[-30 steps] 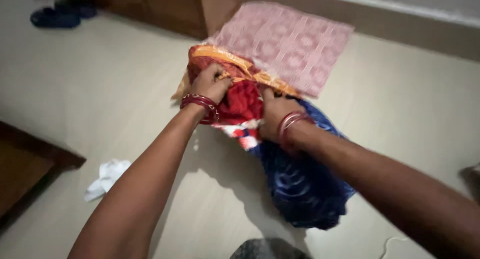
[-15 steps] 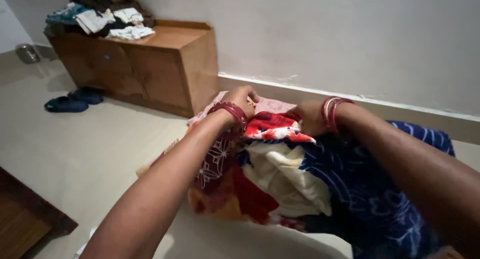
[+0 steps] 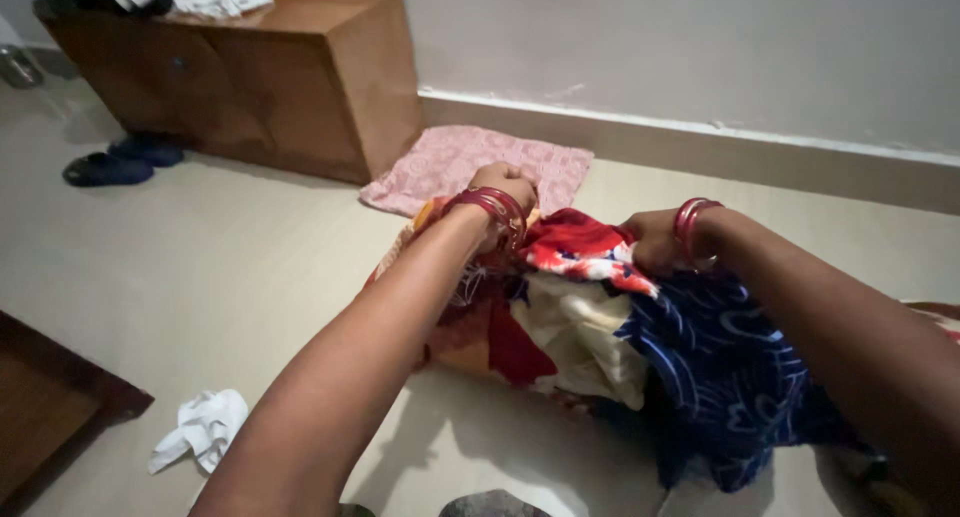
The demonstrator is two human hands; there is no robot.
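Note:
A bundle of clothes lies on the floor in front of me: red patterned, cream and dark blue printed fabrics heaped together. My left hand, with red bangles at the wrist, is closed on the red and orange cloth at the bundle's far left top. My right hand, also with red bangles, grips the red, white and blue cloth at the top right. Both forearms reach over the heap. The fingertips of both hands are buried in the fabric.
A pink patterned mat lies flat behind the bundle by the wall. A wooden cabinet with clothes on top stands at the back left, dark slippers beside it. A white rag lies at the near left, next to a dark wooden edge.
Both hands lifted the bundle off the floor and turned it, then lowered it a little. The view tilted up, then down, so the pink mat shows behind the bundle again.

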